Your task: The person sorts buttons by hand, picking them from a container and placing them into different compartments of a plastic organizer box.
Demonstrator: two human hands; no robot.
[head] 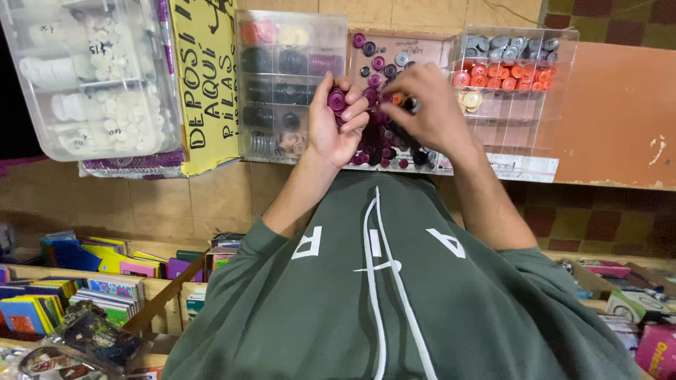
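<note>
The person wore a dark green sweatshirt [394, 302] with large white block letters and a thin white looping line printed across the chest. Both sleeves were pushed up past the elbows, leaving forearms bare. No rings, watch or gloves showed.

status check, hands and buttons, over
Left hand shut on purple buttons. Right hand picking at button tray, grip unclear. Nothing in the way.

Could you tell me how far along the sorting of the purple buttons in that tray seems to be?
Done: the left hand already cups several purple buttons. In hand: the right hand is picking among the loose buttons in the open tray. Left: many purple and dark buttons remain mixed there, beside the filled clear boxes.
</note>
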